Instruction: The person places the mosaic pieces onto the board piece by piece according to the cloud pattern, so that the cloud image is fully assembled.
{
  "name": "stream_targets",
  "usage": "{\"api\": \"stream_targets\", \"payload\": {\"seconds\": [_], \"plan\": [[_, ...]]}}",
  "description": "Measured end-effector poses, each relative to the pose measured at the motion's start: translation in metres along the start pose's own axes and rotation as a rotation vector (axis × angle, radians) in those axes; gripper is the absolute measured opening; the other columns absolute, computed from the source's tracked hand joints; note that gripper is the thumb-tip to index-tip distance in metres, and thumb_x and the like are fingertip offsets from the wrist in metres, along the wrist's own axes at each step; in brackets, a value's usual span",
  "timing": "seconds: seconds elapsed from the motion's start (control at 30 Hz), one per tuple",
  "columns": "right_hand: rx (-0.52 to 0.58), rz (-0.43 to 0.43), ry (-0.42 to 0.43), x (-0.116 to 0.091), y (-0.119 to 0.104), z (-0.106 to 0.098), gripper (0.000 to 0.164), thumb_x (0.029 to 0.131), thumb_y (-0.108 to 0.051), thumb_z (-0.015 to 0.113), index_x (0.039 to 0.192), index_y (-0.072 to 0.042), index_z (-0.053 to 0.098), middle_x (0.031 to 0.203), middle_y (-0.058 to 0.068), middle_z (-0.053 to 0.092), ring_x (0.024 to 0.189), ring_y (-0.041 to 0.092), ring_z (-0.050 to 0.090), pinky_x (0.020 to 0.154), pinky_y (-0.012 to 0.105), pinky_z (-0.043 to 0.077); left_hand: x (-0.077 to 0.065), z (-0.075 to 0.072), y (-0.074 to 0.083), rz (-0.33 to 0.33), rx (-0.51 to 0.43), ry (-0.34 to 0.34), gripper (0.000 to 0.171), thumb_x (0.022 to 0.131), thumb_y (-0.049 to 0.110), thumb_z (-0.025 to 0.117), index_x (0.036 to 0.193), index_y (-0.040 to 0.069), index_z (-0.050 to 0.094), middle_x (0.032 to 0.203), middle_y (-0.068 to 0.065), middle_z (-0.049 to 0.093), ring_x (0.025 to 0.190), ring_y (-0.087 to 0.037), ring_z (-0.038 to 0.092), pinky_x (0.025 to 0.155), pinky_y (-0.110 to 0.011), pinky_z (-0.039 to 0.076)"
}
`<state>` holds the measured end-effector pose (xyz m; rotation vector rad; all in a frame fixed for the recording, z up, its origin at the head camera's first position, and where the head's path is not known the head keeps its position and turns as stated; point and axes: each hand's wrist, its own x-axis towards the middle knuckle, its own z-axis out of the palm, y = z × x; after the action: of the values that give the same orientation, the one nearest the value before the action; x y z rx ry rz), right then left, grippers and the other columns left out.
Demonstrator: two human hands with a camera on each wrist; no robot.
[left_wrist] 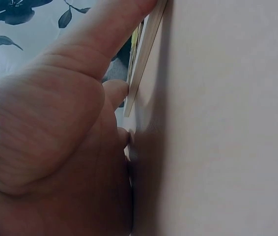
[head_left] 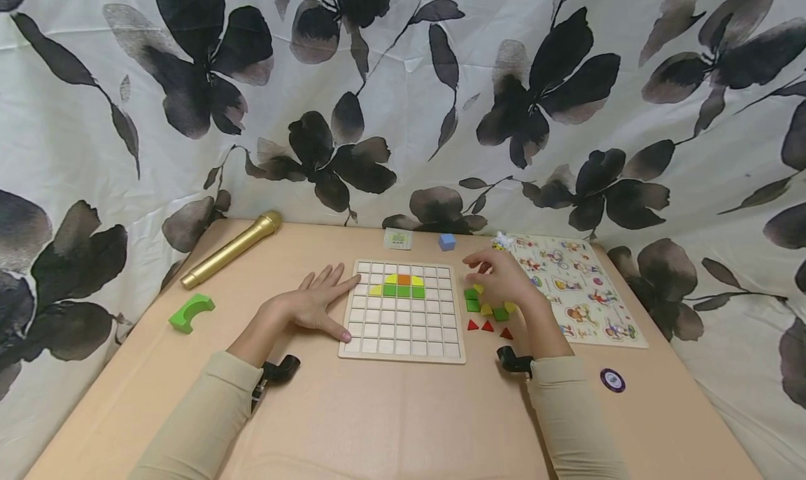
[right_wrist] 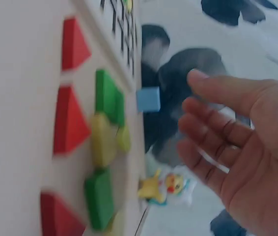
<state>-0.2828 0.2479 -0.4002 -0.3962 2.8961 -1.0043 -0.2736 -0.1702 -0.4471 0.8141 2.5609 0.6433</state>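
A white grid board point(head_left: 380, 346) lies mid-table, with green, yellow and orange pieces point(head_left: 404, 280) set in its upper squares. My left hand point(head_left: 315, 305) rests at the board's left edge, fingers spread and thumb on the lower edge; the left wrist view shows the thumb against the board's side. To the right of the board, my right hand point(head_left: 500, 277) hovers over loose green pieces point(right_wrist: 99, 199), yellow pieces point(right_wrist: 103, 140) and red triangles point(right_wrist: 71, 120). Its fingers bend loosely with nothing between them in the right wrist view.
Behind the board are a small card point(head_left: 397, 239) and a blue cube point(head_left: 447, 242). A sticker sheet point(head_left: 592, 291) and a small yellow figure point(right_wrist: 151, 188) lie right. A gold microphone point(head_left: 233, 250) and a green arch block point(head_left: 191, 313) lie left; a round disc point(head_left: 612, 380) sits front right.
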Motion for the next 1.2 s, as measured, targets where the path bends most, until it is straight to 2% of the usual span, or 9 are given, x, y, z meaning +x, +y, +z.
{"api": "stream_targets", "payload": {"seconds": [0.2, 0.4, 0.57, 0.77, 0.93, 1.1, 1.2], "plan": [[-0.005, 0.129, -0.081, 0.001, 0.029, -0.002, 0.032, 0.099, -0.015, 0.071, 0.128, -0.004, 0.071, 0.110, 0.012, 0.067, 0.095, 0.026, 0.057, 0.075, 0.032, 0.050, -0.001, -0.004, 0.007, -0.038, 0.047, -0.026, 0.130, 0.073, 0.069, 0.084, 0.169, 0.019, 0.013, 0.174, -0.024, -0.009, 0.160, -0.046, -0.011, 0.125, -0.068, -0.007], [0.016, 0.127, -0.110, 0.004, 0.041, 0.004, 0.026, 0.095, -0.008, 0.074, 0.121, -0.003, 0.075, 0.103, 0.013, 0.064, 0.093, 0.027, 0.056, 0.073, 0.031, 0.050, 0.000, -0.002, 0.004, -0.045, 0.065, -0.022, 0.130, 0.073, 0.070, 0.083, 0.169, 0.021, 0.012, 0.174, -0.021, -0.010, 0.161, -0.043, -0.012, 0.126, -0.067, -0.007], [0.012, 0.127, -0.110, 0.004, 0.038, 0.003, 0.023, 0.094, -0.005, 0.074, 0.117, -0.008, 0.075, 0.101, 0.011, 0.063, 0.094, 0.027, 0.055, 0.075, 0.032, 0.050, -0.003, -0.005, 0.008, -0.033, 0.037, -0.020, 0.130, 0.073, 0.067, 0.085, 0.169, 0.019, 0.013, 0.173, -0.025, -0.010, 0.160, -0.046, -0.012, 0.125, -0.068, -0.008], [0.014, 0.126, -0.078, 0.003, 0.035, 0.003, 0.019, 0.091, 0.000, 0.074, 0.109, -0.008, 0.074, 0.096, 0.012, 0.063, 0.089, 0.027, 0.056, 0.069, 0.031, 0.050, -0.003, -0.006, 0.008, -0.033, 0.018, -0.017, 0.131, 0.071, 0.066, 0.086, 0.169, 0.018, 0.013, 0.173, -0.026, -0.010, 0.160, -0.047, -0.013, 0.125, -0.069, -0.008], [0.076, 0.158, -0.020, 0.002, 0.034, 0.005, 0.022, 0.093, -0.001, 0.071, 0.113, -0.009, 0.074, 0.103, 0.011, 0.061, 0.094, 0.028, 0.055, 0.072, 0.033, 0.051, -0.001, -0.005, 0.007, -0.051, 0.035, -0.023, 0.130, 0.072, 0.067, 0.085, 0.169, 0.020, 0.012, 0.174, -0.023, -0.011, 0.160, -0.045, -0.013, 0.126, -0.067, -0.009], [0.125, 0.078, 0.058, 0.003, 0.024, 0.007, 0.025, 0.095, -0.007, 0.071, 0.119, -0.007, 0.074, 0.107, 0.009, 0.064, 0.097, 0.029, 0.056, 0.082, 0.037, 0.049, -0.001, -0.005, 0.006, -0.047, 0.042, -0.026, 0.129, 0.073, 0.067, 0.085, 0.169, 0.021, 0.012, 0.174, -0.023, -0.011, 0.160, -0.044, -0.013, 0.126, -0.067, -0.008], [0.157, 0.020, 0.063, 0.004, 0.013, 0.011, 0.025, 0.095, -0.009, 0.073, 0.119, -0.005, 0.075, 0.105, 0.009, 0.069, 0.095, 0.028, 0.059, 0.084, 0.039, 0.051, -0.001, -0.005, 0.006, -0.038, 0.043, -0.026, 0.130, 0.073, 0.067, 0.085, 0.169, 0.020, 0.012, 0.173, -0.024, -0.011, 0.160, -0.045, -0.013, 0.126, -0.067, -0.008]]}}
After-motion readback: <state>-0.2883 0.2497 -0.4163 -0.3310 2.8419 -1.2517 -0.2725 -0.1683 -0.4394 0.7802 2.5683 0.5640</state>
